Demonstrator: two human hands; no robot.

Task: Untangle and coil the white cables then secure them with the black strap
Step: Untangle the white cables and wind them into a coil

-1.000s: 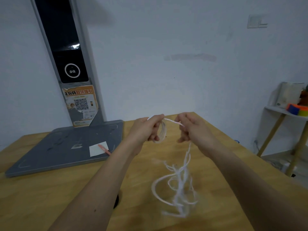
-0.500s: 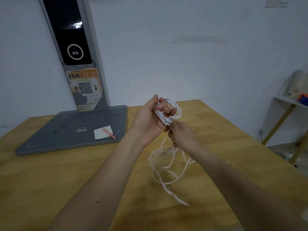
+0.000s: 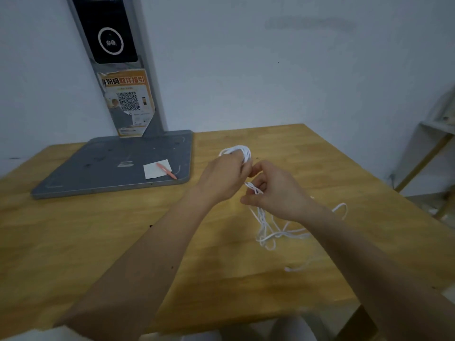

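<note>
My left hand (image 3: 225, 177) is closed around a small coil of white cable (image 3: 242, 151), whose loops stick out above the fingers. Just to its right and a little lower, my right hand (image 3: 275, 190) pinches the strand leading off the coil. Below the right hand the loose white cable (image 3: 267, 230) trails in tangled loops onto the wooden table (image 3: 98, 242), with one end (image 3: 293, 268) lying further toward me. No black strap shows in the head view.
A grey stand base (image 3: 110, 163) with an upright post sits at the back left, carrying a white note (image 3: 155, 169) and an orange pen (image 3: 167, 171). A wooden shelf (image 3: 440, 134) stands off the table's right edge.
Both hands have dropped lower toward the table. The coil in my left hand has gained loops, and the loose cable now rests spread on the tabletop instead of dangling.
</note>
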